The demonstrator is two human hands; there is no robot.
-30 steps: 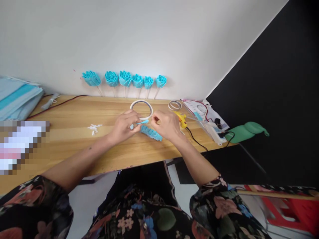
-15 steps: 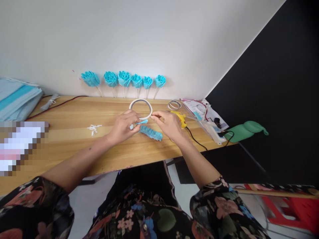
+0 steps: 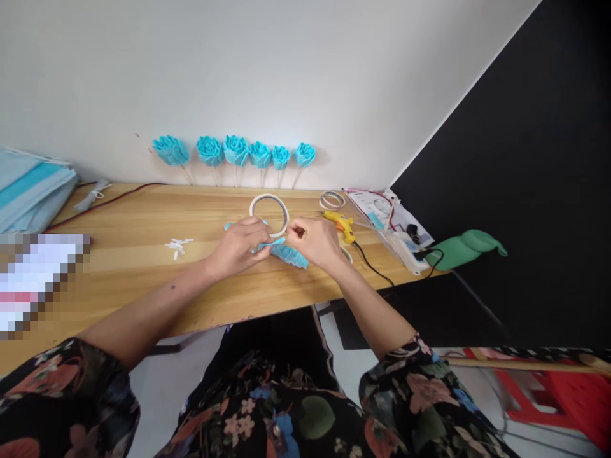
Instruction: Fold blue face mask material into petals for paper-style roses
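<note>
My left hand (image 3: 242, 247) is closed, pinching a narrow light-blue paper strip (image 3: 273, 242) between thumb and fingers. More blue paper (image 3: 228, 226) shows past its far side. My right hand (image 3: 316, 242) is closed in a pinch close to the left fingertips; what it grips is too small to make out. A white roll of tape (image 3: 287, 210) shows as a ring just beyond both hands, its lower edge by the fingers. Below the fingertips a gathered piece of blue crepe paper (image 3: 290, 256) lies on the wooden table (image 3: 210, 299).
Several blue paper roses (image 3: 236, 151) on sticks lean against the wall. A yellow glue gun (image 3: 340, 222), tape rolls (image 3: 331, 201) and a power strip (image 3: 408, 252) are on the right. White scraps (image 3: 178, 246) and folded blue sheets (image 3: 33, 191) lie left.
My right hand's fingers have curled in and shifted slightly down and left, uncovering more of the glue gun. Blue paper now shows beyond my left hand. The tape roll sits slightly lower.
</note>
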